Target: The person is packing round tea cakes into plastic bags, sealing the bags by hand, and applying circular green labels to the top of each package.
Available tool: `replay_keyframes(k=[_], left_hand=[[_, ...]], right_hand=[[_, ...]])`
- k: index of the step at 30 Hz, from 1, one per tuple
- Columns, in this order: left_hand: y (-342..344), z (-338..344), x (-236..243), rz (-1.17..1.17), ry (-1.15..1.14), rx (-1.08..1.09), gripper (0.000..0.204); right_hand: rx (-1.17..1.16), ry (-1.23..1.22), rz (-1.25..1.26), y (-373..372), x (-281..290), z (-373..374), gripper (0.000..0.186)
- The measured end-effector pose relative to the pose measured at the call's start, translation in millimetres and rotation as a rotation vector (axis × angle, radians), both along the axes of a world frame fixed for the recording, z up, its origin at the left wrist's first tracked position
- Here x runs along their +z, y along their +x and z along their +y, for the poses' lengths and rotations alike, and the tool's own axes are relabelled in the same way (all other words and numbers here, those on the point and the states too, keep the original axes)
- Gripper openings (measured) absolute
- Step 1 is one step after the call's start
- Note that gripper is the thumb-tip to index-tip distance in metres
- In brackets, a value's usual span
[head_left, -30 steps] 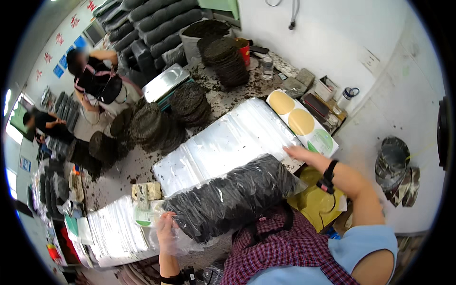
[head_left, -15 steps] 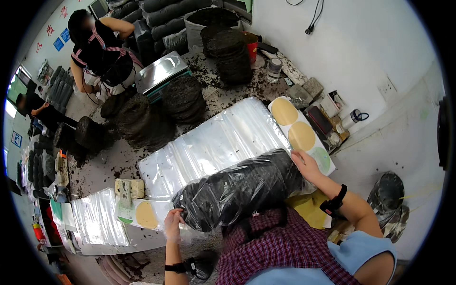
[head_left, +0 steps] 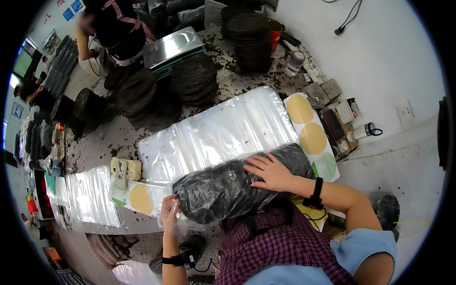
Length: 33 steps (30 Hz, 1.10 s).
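Observation:
A long clear plastic bag (head_left: 223,185) packed with dark, roughly cylindrical contents lies across the near edge of the table. My left hand (head_left: 170,213) is closed on the loose clear plastic at the bag's left end. Flat on top of the bag, right of its middle, rests my right hand (head_left: 271,174) with its fingers spread. Beneath and behind the bag lies a pile of flat, shiny clear bags (head_left: 213,121). To its right is a sheet of round beige labels (head_left: 313,137).
Stacks of dark round cakes (head_left: 194,78) stand at the back, near a scale with a metal plate (head_left: 173,47). Yellowish blocks (head_left: 126,172) sit on the left beside more flat bags (head_left: 92,197). A jar (head_left: 295,63) stands by the wall. Another person works at the far left.
My right hand has moved left from the bag's right end onto its top, fingers spreading. My left hand stays at the left end. The view has shifted a little.

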<state>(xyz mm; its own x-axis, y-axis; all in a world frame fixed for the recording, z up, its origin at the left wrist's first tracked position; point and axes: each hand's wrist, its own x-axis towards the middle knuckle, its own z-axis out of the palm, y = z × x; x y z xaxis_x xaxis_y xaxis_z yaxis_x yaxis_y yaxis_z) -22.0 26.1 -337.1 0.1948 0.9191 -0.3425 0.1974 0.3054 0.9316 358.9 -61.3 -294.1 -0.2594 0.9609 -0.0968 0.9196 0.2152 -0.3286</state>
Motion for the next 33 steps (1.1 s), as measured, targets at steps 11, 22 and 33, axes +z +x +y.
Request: replay_keyframes(k=[11,22,33], left_hand=[[-17.2,-1.0,-18.4,-0.13,-0.151,0.264,0.071],[-75.9,-24.2,-55.2,-0.059,-0.291,0.176,0.051],[-30.3,-16.8,-74.5,-0.193,0.027,-0.095,0.033]], right_hand=[[0.063,0.036,-0.018,-63.4,-15.2,28.7,0.063],[0.216,0.237,0.234,-172.6,26.7,71.3,0.07],[0.432,0.013,0.319,-188.3,1.7,135.9,0.068]])
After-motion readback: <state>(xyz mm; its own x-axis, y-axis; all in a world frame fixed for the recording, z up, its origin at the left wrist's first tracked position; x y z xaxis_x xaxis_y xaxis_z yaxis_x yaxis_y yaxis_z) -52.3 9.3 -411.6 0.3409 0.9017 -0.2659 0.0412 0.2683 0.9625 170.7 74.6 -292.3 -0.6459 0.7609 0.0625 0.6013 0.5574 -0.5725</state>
